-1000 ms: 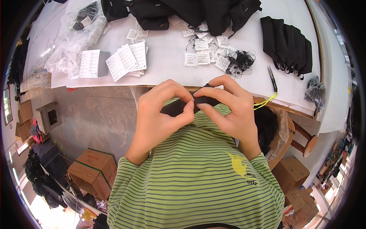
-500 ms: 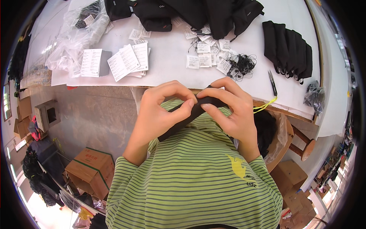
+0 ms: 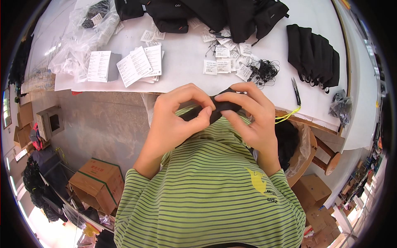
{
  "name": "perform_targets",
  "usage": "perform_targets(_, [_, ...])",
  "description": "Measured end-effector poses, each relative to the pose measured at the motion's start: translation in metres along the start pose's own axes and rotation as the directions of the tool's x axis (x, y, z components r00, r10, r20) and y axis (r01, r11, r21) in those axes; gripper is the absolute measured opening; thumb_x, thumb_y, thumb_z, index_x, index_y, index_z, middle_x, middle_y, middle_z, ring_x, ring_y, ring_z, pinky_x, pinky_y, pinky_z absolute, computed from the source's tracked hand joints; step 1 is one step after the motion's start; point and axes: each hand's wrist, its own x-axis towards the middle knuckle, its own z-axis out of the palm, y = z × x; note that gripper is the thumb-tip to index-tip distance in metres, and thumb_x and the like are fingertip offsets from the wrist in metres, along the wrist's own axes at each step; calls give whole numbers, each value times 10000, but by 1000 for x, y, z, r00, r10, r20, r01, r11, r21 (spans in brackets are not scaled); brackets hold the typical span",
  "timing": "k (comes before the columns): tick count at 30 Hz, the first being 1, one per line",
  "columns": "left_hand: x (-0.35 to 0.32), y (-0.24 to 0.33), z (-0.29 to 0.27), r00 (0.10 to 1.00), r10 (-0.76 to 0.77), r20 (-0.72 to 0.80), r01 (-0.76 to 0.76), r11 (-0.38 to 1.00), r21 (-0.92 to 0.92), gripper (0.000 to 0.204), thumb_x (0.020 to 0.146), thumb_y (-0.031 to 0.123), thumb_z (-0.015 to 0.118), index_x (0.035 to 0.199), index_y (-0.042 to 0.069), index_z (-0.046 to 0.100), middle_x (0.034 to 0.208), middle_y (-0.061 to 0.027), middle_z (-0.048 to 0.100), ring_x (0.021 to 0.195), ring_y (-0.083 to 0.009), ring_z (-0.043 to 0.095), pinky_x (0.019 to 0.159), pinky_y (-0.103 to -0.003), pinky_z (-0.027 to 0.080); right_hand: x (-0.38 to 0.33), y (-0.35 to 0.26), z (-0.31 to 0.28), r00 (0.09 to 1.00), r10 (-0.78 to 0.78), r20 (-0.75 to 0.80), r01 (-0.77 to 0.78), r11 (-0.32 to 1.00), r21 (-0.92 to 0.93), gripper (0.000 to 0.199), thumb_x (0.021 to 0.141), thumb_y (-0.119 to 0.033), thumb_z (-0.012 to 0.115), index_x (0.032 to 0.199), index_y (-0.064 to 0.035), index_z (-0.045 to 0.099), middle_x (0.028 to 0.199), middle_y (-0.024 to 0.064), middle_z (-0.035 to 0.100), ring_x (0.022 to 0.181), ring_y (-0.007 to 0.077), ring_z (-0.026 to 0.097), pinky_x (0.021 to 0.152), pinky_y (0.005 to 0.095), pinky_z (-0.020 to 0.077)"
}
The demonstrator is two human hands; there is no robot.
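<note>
A black fabric piece (image 3: 227, 106) is held up in front of my chest, close to the table's near edge. My left hand (image 3: 175, 118) pinches it between thumb and index finger near its middle. My right hand (image 3: 258, 118) grips the part just to the right, thumb below and fingers over the top. The fingertips of both hands nearly meet. Part of the fabric is hidden behind my left hand. Beyond my right hand lie thread snips (image 3: 296, 91) with a yellow cord (image 3: 288, 116), a tangle of black strings (image 3: 264, 71) and white tags (image 3: 223, 65).
Black pouches (image 3: 314, 56) overlap in a row at the right. Black bags (image 3: 198, 16) lie across the back. Printed white cards (image 3: 139, 66) and clear plastic bags (image 3: 78, 53) are on the left. A cardboard box (image 3: 97, 180) and a wooden stool (image 3: 331, 161) stand below the table.
The black fabric has bent and shifted up between my hands, with more of it showing by my right fingers. Both hands keep their pinch in nearly the same place.
</note>
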Motion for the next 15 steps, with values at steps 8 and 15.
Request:
perform_targets(8, [3,-22,-5,963,-64,263,109,981,-160,835,767,330,734,1413,50,285,1296,-146,478,1156,-228,488,982,-352,376,1,5,-9,987,158,-34,-152,979,138,379,728,-114,738,1093,-104,632,949,-4,622,584,74,405,514,206,321])
perform_targets(15, [4,-39,2,861,-250,443,436,811,-391,733,823,224,722,1414,96,308,1244,-121,509,1117,-186,502,961,-310,394,2,20,-5,980,189,61,-198,955,220,366,718,-89,717,1067,-33,623,1027,27,633,673,81,439,615,202,367])
